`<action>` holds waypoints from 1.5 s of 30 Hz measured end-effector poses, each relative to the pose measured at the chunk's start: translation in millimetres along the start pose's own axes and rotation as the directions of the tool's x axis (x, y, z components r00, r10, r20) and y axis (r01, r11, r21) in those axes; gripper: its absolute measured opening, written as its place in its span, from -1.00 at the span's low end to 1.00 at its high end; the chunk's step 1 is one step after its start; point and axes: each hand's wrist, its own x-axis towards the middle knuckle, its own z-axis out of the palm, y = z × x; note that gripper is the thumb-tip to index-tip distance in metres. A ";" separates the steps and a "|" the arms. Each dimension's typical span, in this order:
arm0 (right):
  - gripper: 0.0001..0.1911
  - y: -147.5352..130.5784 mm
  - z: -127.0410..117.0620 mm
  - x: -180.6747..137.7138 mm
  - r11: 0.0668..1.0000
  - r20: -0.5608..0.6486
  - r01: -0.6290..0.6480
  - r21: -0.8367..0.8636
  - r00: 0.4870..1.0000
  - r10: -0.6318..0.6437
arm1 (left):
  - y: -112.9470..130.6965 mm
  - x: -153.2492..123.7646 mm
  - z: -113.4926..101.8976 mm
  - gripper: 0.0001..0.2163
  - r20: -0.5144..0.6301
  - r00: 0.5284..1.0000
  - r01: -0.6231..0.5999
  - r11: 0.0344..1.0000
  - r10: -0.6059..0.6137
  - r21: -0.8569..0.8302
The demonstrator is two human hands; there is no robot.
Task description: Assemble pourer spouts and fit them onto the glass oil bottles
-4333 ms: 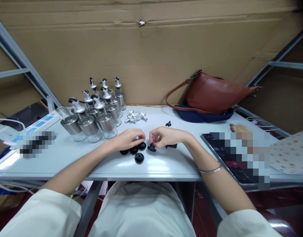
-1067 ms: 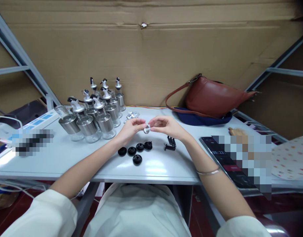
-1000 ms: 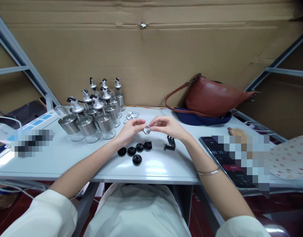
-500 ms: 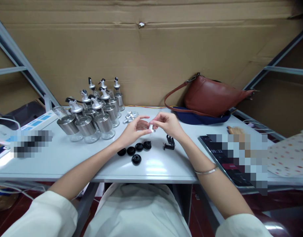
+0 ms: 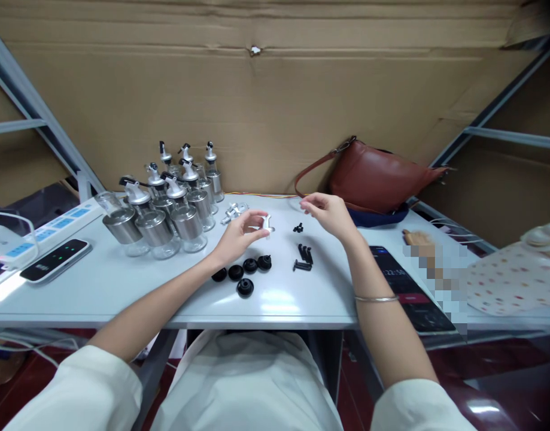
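My left hand (image 5: 243, 233) pinches a silver pourer spout (image 5: 267, 224) between thumb and fingers, just above the table. Apart from it, my right hand (image 5: 326, 212) is raised with thumb and fingertips pressed together; anything between them is too small to make out. Below the right hand lie several tiny black pieces (image 5: 298, 227) and several black levers (image 5: 304, 256). Nearest to my left wrist are several round black stoppers (image 5: 250, 264). More silver spout parts (image 5: 235, 211) lie behind my left hand.
Glass bottles with steel sleeves (image 5: 188, 221) and pourer tops stand close together at the left. A power strip (image 5: 59, 230) lies beyond them. At the right are a brown bag (image 5: 377, 176), a phone (image 5: 404, 287) and a spotted cloth item (image 5: 512, 275).
My hands have come apart. The right hand has moved right and away from the spout, uncovering the tiny black pieces; the left still holds the spout, shifted slightly left.
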 end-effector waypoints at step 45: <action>-0.70 -17.8 26.1 -12.1 0.720 0.358 -0.219 0.658 0.933 -0.044 | 1.9 -5.3 4.0 -0.64 0.029 0.999 -0.027 0.992 0.024 0.120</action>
